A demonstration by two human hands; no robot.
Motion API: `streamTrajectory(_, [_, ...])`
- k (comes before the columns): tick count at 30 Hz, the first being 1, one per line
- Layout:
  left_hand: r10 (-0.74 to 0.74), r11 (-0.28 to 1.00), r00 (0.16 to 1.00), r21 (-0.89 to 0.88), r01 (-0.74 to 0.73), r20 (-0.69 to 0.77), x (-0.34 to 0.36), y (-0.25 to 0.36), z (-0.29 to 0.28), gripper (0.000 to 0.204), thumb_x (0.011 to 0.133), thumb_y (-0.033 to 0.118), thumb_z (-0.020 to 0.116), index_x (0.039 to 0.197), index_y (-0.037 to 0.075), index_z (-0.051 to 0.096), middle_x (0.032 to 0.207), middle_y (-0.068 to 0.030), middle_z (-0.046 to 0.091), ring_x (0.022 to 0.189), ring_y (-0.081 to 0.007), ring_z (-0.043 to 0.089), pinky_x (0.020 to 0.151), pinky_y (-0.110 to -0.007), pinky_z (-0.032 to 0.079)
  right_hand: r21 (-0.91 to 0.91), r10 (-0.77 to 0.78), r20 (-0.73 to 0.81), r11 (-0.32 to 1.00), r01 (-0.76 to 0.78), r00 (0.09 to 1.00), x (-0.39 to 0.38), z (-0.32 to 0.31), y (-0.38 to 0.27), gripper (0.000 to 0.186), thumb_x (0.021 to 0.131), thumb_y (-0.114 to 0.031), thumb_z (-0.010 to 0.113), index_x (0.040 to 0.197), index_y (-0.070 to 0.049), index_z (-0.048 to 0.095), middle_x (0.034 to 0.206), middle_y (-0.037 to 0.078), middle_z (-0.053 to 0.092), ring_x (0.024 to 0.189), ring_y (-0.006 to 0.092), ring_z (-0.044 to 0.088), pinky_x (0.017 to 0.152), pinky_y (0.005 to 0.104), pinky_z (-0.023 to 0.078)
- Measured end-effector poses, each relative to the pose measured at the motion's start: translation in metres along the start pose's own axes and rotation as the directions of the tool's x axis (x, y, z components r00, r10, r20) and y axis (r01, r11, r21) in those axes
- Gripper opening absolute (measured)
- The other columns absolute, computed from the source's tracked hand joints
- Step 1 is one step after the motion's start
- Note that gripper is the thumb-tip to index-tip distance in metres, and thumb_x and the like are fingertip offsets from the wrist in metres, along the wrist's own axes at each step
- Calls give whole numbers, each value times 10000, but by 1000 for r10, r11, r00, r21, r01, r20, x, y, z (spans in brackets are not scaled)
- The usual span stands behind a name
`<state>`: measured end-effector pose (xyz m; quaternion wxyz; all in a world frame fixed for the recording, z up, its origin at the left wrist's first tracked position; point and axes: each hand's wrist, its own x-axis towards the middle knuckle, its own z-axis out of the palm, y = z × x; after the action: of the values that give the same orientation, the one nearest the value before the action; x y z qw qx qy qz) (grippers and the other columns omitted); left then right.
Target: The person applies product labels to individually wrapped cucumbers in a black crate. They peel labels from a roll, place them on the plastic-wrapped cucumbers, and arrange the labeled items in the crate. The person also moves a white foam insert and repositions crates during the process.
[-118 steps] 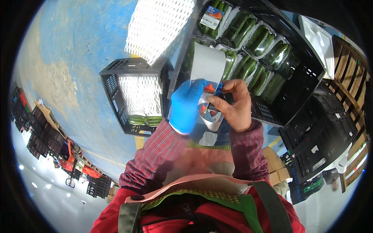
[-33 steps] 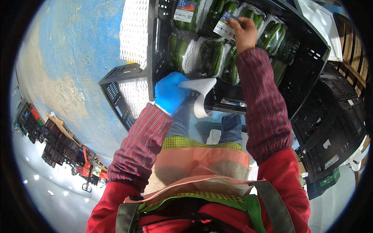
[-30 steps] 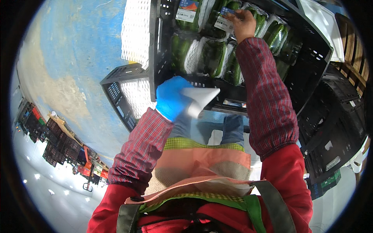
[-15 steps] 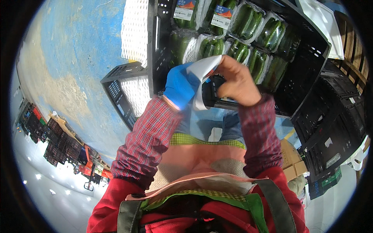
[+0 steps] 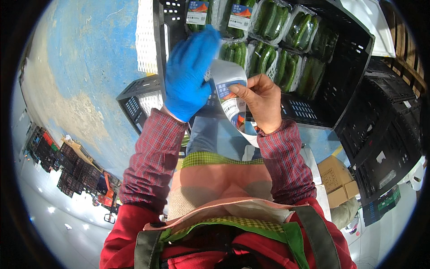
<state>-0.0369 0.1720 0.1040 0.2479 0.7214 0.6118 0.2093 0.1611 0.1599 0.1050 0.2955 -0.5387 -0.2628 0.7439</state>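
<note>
Below the black crate's left part, my right hand [image 5: 265,102], bare, pinches a curling strip of printed labels [image 5: 232,106] between thumb and fingers. Its white backing loops up toward the packs and its tail hangs by my wrist. In a blue glove, my left hand [image 5: 187,76] is open, fingers stretched out over the crate's left side, hiding the pack beneath; whether a label sticks to its fingertips cannot be seen. Wrapped packs of cucumbers [image 5: 271,21] lie in two rows inside the crate [image 5: 358,58]. Two far-left packs carry labels [image 5: 240,16].
A smaller black crate [image 5: 130,107] with white foam netting sits at the left. More black crates [image 5: 380,121] are stacked at the right, near a cardboard box [image 5: 336,179]. Painted blue floor [image 5: 89,58] spreads out left of the crates.
My hands have come apart. The gloved left hand has moved up and left over the packs, its fingers straightened. My right hand has dropped slightly and now holds the strip with its printed side showing.
</note>
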Motion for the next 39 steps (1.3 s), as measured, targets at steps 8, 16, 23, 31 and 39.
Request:
streamTrajectory(8, [-213,287,905,-862,417,367,-11,29,40,264,914,13,622,1175,-22,636,1135,-159,685,1009,-208,675,888,-319,545,104,-55,-69,993,62,996,0,-8,-8,269,847,41,726,1086,50,604,914,89,703,831,112,661,740,244,533])
streamTrajectory(16, [-366,153,798,-815,559,479,-20,35,70,219,899,-14,622,1115,-21,653,1048,-112,695,962,-175,663,850,-311,539,-170,-310,-71,940,294,948,6,-33,1,179,830,21,734,1006,5,708,933,34,598,812,102,585,753,229,481])
streamTrajectory(23, [-425,696,620,-200,689,659,-40,-3,77,193,869,212,655,948,44,706,856,-202,677,793,-376,662,709,-388,537,-111,-321,-427,946,303,845,93,-90,10,128,910,-91,700,968,11,648,883,46,683,781,104,623,723,250,506])
streamTrajectory(31, [-386,681,779,-417,602,494,-64,9,59,127,743,-45,663,847,10,712,779,-123,684,695,-191,675,619,-320,524,-880,-468,-221,473,31,856,211,-131,16,495,818,-341,792,1111,28,639,1012,176,700,927,280,689,833,369,537])
streamTrajectory(39, [-439,592,834,-591,547,333,-21,37,56,283,637,-24,647,915,-1,689,730,-151,657,675,-217,659,626,-320,515,-464,27,147,885,45,989,100,-104,-25,691,854,-498,712,1255,49,581,1202,172,655,1089,240,636,942,363,504])
